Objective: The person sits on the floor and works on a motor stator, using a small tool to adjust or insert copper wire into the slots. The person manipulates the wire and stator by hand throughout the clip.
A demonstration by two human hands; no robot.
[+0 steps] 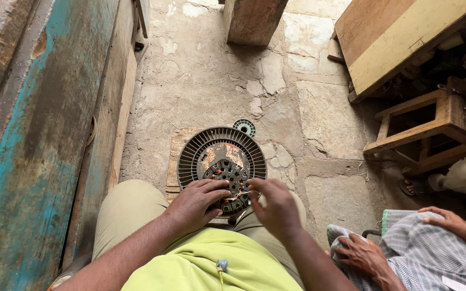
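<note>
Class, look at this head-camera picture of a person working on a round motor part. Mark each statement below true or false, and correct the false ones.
1. The left hand rests on the round dark ribbed motor housing. True.
2. The right hand pinches a thin wire at the winding core. True.
3. The housing lies on a metal table. False: it sits by the person's knees above the cracked stone floor.
4. The small wooden stool stands at the left. False: at the right.

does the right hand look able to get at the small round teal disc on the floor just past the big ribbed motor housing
Probably yes. The right hand rests at the near edge of the dark round ribbed motor housing, and the small round teal disc lies uncovered on the stone floor just beyond it. It would only have to reach over the housing.
</note>
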